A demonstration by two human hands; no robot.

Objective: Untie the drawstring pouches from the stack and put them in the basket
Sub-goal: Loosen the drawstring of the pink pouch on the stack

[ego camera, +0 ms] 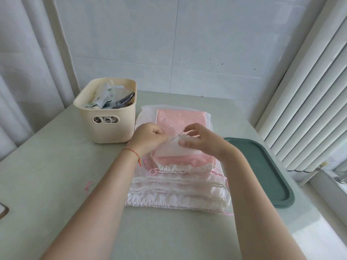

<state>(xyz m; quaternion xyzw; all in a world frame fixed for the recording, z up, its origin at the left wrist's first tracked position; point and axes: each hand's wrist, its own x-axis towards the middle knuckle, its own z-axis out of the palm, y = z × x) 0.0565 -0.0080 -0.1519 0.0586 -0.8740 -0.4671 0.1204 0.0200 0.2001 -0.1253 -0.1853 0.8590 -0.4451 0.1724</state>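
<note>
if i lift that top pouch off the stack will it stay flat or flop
Probably flop: the top pouch is thin fabric already bending between the left hand and right hand. Likely light and somewhat slippery, judging by the satin-like sheen on the stack below.

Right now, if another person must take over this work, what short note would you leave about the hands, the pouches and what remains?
Left hand: pinches the gathered top of the small white pouch.
Right hand: holds the same pouch from the other side, fingers at its string end.
The pouch is held just above the stack of pink and white pouches in the middle of the table.
Cream basket, left of the stack, already holds several pouches.
Green tray lies to the right.
Left to do: finish untying this pouch, drop it in the basket, then work through the stack.
</note>
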